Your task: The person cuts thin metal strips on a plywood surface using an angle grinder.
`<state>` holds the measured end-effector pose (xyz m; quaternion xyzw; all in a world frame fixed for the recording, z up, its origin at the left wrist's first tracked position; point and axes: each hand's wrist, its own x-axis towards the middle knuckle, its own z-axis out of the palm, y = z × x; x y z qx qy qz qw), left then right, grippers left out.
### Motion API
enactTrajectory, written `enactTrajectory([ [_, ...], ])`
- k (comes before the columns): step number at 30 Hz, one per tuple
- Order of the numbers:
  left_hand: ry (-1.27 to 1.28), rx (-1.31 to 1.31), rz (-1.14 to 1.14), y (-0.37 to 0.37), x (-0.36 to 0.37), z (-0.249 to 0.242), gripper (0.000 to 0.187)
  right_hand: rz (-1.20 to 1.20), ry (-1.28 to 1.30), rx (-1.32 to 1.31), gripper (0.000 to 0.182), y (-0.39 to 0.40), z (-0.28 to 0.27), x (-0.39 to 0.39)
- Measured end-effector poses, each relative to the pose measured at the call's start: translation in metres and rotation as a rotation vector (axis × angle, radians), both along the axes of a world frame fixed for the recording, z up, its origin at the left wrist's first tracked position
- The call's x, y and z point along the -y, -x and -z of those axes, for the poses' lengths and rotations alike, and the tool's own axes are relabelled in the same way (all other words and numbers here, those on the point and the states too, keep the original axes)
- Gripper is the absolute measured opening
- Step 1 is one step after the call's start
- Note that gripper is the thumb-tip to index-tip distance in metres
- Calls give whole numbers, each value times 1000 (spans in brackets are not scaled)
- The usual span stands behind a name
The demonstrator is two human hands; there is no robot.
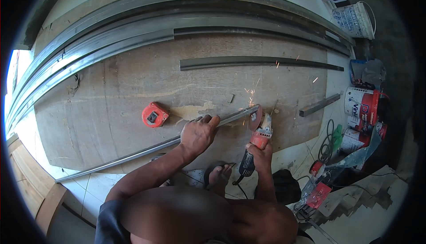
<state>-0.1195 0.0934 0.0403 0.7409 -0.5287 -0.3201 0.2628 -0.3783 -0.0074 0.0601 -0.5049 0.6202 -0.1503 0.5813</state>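
My left hand (198,134) is wrapped round a long, thin metal bar (128,154) that slants from the lower left up to the middle. In my right hand (260,154) is a red and black angle grinder (259,140), its power cord trailing down. The grinder's disc (255,117) meets the bar's right end, and orange sparks fly up from there. A red tape measure (155,114) lies on the plywood left of my left hand. Just above the bar's end rests a small metal offcut (230,98).
Long metal channels (173,20) curve along the plywood's far side. A shorter channel (257,62) and a short square tube (319,105) lie nearer. Paint buckets (361,106) and a coiled cable (327,142) stand or lie at the right. A wooden panel (31,173) is at lower left.
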Motion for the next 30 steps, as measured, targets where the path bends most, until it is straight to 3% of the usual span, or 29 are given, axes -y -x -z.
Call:
enactTrajectory([
  [12, 93, -17, -154, -2, 9, -19, 22, 120, -97, 117, 33, 5, 0, -11],
  [19, 107, 39, -50, 8, 0, 9, 23, 208, -87, 240, 37, 21, -1, -14],
  [23, 247, 124, 6, 3, -9, -3, 29, 229, -38, 244, 33, 20, -5, -11],
  [26, 292, -4, -41, -9, -45, -13, 34, 231, -52, 268, 34, 23, -5, -8],
  [30, 217, 5, -361, -32, -160, -12, 18, 295, -58, 303, 34, 29, -3, -5],
])
